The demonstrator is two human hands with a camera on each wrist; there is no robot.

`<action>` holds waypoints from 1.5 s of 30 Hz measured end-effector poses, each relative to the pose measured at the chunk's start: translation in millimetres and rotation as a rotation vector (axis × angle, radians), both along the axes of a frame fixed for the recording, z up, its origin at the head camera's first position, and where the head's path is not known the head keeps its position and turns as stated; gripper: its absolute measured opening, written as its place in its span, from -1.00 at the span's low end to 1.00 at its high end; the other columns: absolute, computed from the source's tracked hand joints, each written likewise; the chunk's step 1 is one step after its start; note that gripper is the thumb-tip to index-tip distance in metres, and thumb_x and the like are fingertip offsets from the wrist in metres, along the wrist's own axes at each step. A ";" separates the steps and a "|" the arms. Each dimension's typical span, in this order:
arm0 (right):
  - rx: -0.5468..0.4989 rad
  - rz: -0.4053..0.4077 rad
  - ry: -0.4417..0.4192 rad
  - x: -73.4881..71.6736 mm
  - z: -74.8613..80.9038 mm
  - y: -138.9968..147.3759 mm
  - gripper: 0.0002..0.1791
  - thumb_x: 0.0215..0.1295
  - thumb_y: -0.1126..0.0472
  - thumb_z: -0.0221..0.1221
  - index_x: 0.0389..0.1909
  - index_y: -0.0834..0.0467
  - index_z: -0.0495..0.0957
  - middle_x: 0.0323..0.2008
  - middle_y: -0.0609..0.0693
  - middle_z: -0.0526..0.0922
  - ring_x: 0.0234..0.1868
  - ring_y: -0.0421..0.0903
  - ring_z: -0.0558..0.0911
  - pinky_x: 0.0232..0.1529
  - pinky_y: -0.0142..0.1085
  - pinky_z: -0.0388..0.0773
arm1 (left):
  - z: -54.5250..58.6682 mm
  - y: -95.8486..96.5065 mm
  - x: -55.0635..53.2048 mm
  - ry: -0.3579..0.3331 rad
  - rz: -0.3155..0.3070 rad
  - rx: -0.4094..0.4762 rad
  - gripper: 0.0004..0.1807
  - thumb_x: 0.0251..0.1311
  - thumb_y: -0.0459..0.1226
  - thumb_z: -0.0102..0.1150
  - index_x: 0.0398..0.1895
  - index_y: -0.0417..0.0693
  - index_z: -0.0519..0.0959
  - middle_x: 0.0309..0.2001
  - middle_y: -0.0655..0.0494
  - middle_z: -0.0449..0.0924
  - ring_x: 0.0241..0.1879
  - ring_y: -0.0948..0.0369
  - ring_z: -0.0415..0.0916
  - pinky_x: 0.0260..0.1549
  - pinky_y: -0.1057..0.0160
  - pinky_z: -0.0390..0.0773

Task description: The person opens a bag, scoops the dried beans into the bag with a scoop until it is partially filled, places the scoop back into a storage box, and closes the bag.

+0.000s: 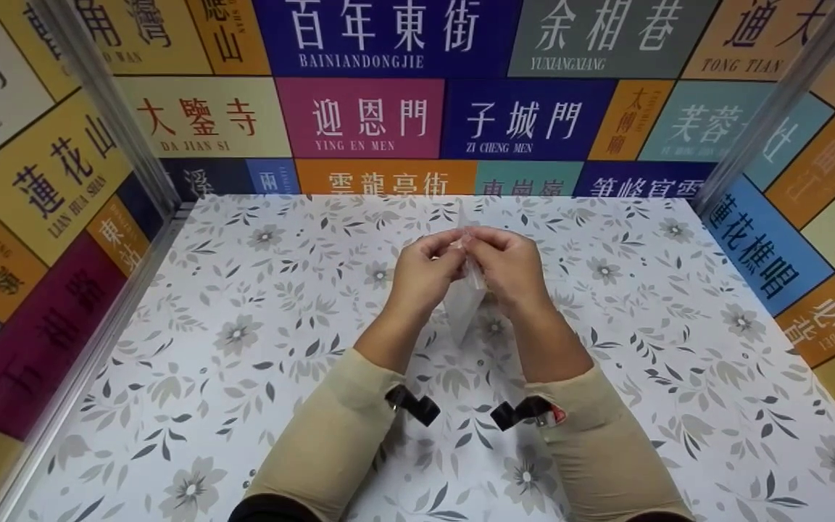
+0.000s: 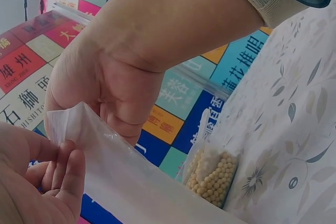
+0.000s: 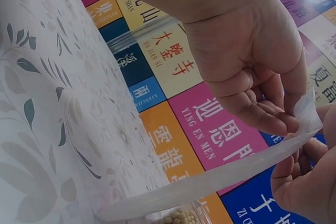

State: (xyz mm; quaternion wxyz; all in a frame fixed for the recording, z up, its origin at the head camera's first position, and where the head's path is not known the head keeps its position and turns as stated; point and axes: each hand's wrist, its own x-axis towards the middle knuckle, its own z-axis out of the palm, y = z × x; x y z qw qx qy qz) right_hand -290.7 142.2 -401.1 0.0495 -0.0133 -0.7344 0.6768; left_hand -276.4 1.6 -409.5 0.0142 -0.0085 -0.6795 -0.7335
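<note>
A translucent plastic bag [image 1: 463, 308] hangs between both hands above the table, seen nearly edge-on in the head view. My left hand [image 1: 425, 272] pinches its top edge, and my right hand [image 1: 515, 268] pinches the same edge close beside it. The fingertips almost meet there. In the left wrist view, the flat bag [image 2: 126, 166] slopes down from the fingers. Beyond it, a clear container of round, pale yellow beans [image 2: 215, 179] stands on the table, with a whitish scoop-like piece among them. From the head view, this container is mostly hidden behind the bag and right hand.
The table carries a white cloth [image 1: 243, 406] printed with grey flowers and leaves. Colourful panels with Chinese lettering [image 1: 381, 116] rise at the back and both sides. Small black wrist cameras [image 1: 417, 407] sit on the beige sleeves [image 1: 330, 435].
</note>
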 end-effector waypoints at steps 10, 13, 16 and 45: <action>-0.002 0.038 -0.028 -0.6 3.5 6.2 -0.69 0.61 0.21 0.29 0.21 0.26 0.77 0.15 0.17 0.80 -0.10 -0.16 0.72 -0.12 -0.46 0.75 | -1.9 -0.4 -3.2 0.004 -0.009 0.007 -0.62 0.47 -0.36 0.26 0.28 -0.13 0.76 -0.32 0.11 0.60 -0.27 0.25 0.73 -0.13 0.29 0.85; 0.010 0.037 -0.042 -0.9 4.5 7.7 -0.70 0.62 0.20 0.28 0.21 0.23 0.78 0.03 0.06 0.81 -0.20 -0.19 0.67 -0.21 -0.47 0.70 | -2.9 -1.0 -4.0 0.002 -0.011 0.012 -0.62 0.46 -0.36 0.24 0.28 -0.13 0.76 -0.33 0.11 0.61 -0.29 0.25 0.72 -0.14 0.29 0.85; 0.016 0.031 -0.057 -1.5 4.8 9.2 -0.71 0.64 0.20 0.26 0.20 0.21 0.79 -0.15 -0.02 0.76 -0.28 -0.20 0.60 -0.30 -0.46 0.63 | -4.0 -1.8 -4.6 -0.007 -0.014 0.019 -0.62 0.47 -0.36 0.21 0.27 -0.12 0.76 -0.32 0.10 0.64 -0.30 0.25 0.70 -0.14 0.29 0.85; 0.058 -0.012 -0.134 -13.6 12.6 52.4 -0.70 0.65 0.26 0.20 0.22 0.26 0.75 -0.15 -0.01 0.69 -0.26 -0.20 0.64 -0.20 -0.41 0.75 | -11.1 -32.4 -24.7 0.038 0.158 -0.068 -0.73 0.49 -0.35 0.17 -0.01 -0.16 0.86 -0.28 0.02 0.79 -0.33 0.25 0.74 -0.17 0.27 0.87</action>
